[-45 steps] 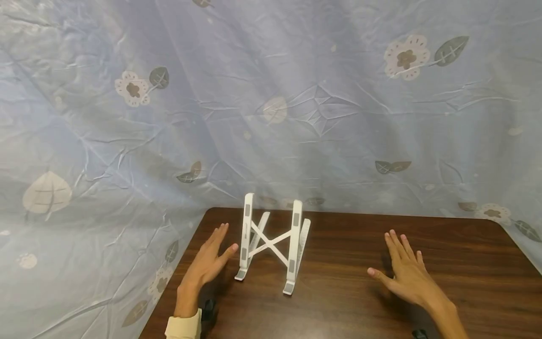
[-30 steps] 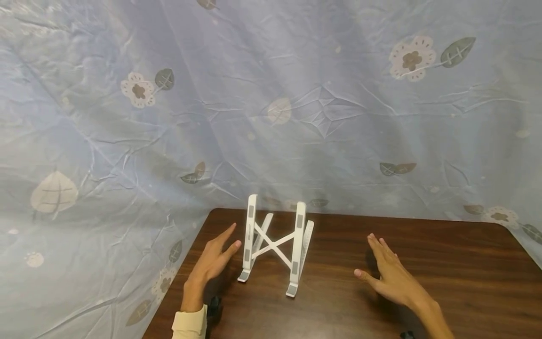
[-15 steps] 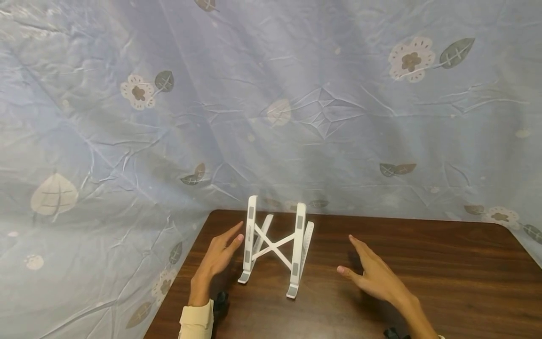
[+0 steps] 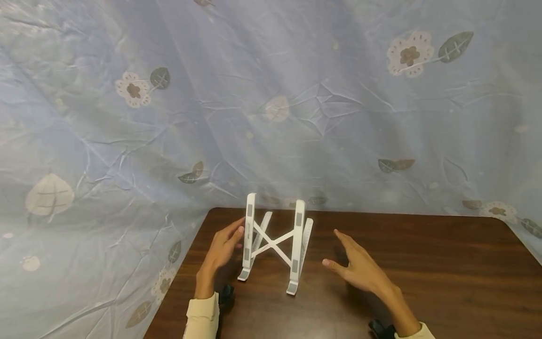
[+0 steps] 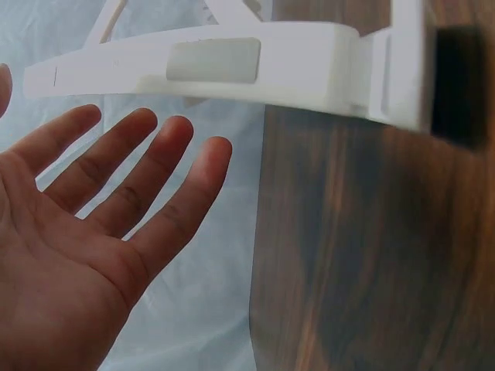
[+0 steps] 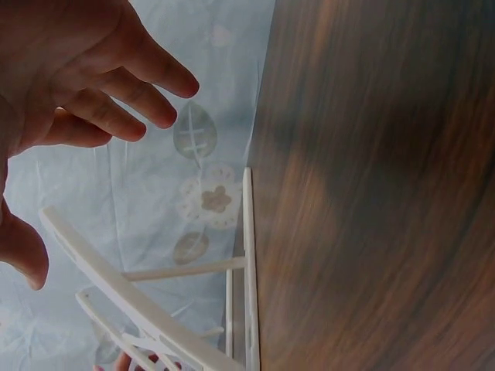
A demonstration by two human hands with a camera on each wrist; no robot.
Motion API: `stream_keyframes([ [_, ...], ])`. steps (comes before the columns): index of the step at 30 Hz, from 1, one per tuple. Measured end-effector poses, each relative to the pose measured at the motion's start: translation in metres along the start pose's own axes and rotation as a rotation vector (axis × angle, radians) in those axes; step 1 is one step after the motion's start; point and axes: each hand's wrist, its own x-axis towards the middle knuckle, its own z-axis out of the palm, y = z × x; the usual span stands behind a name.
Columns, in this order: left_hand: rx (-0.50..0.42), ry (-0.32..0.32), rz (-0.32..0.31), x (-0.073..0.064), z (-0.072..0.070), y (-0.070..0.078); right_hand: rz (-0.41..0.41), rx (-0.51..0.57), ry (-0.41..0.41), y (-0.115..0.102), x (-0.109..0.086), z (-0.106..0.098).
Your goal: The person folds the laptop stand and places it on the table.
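A white folding laptop stand [image 4: 298,245] with crossed bars and grey pads stands unfolded on the brown table, left of its middle. My left hand [image 4: 222,247] is right beside the stand's left arm, thumb and fingers spread around that side. In the left wrist view, the fingertips of the left hand [image 5: 116,201] are close to the white arm, with a small gap visible. To the right of the stand, my right hand [image 4: 360,266] hovers over the table, fingers extended and thumb apart. The right wrist view shows the right hand [image 6: 85,77] holding nothing, apart from the stand [image 6: 139,301].
The dark wood-grain table [image 4: 444,263] has rounded far corners. A blue-grey curtain [image 4: 271,141] with flower and leaf prints hangs behind it and along its left side. A black strap device [image 4: 381,328] sits at the right wrist.
My right hand has moved left toward the stand, turning its palm inward. The left hand has shifted slightly right, up to the stand's left arm. The stand stays in place.
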Motion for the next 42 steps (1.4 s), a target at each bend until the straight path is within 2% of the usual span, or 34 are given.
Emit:
stream_keyframes([
  [3, -0.031, 0.017, -0.005, 0.003, 0.003, 0.0, -0.004, 0.021, -0.003, -0.004, 0.004, 0.002],
  [9, -0.029, 0.054, -0.039, 0.008, 0.009, 0.003, -0.037, 0.035, 0.034, -0.009, 0.013, 0.009],
  [16, -0.018, 0.04, -0.077, 0.012, 0.01, 0.008, -0.082, 0.089, 0.081, -0.015, 0.022, 0.017],
  [25, 0.023, 0.015, -0.086, 0.012, 0.008, 0.008, -0.038, 0.293, 0.087, -0.021, 0.037, 0.033],
  [28, 0.026, 0.019, -0.095, 0.01, 0.007, 0.006, -0.037, 0.327, 0.092, -0.025, 0.043, 0.04],
  [34, 0.022, 0.009, -0.077, 0.01, 0.008, 0.004, -0.025, 0.345, 0.119, -0.032, 0.051, 0.05],
  [42, -0.002, 0.013, -0.045, 0.013, 0.009, 0.001, 0.008, 0.302, 0.15, -0.035, 0.057, 0.058],
])
